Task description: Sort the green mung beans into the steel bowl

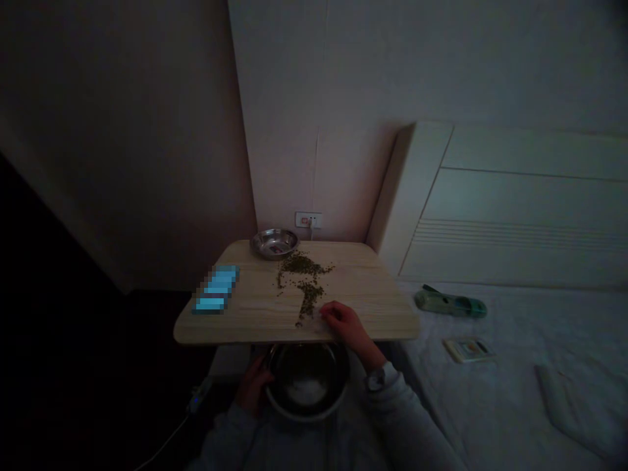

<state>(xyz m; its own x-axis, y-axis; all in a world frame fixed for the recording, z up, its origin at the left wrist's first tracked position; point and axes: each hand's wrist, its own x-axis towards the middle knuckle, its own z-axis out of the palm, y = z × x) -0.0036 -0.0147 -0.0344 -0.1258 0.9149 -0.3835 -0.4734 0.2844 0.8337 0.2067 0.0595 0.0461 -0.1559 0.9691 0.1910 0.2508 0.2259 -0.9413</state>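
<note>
I've got the right hand (345, 320) over the near half of the worktop (235, 329), fingertips just right of the near strip of dark greenish grains (309, 302). Strip's long axis runs near to far, bottom end swinging slightly left; a wider patch sits beyond it, by the shallow metal dish (288, 243). So for my right grip the grains lie left and forward, close in; it's clearly the nearer hand. Its fingers are curled, tips drawn together; can't tell from here if a grain is pinched. My left hand (252, 387) is grasping the big bowl (307, 392) at its left side, below the worktop's near edge. Bowl mouth sits nearer me than the strip, lower, below the strip's near end.
</note>
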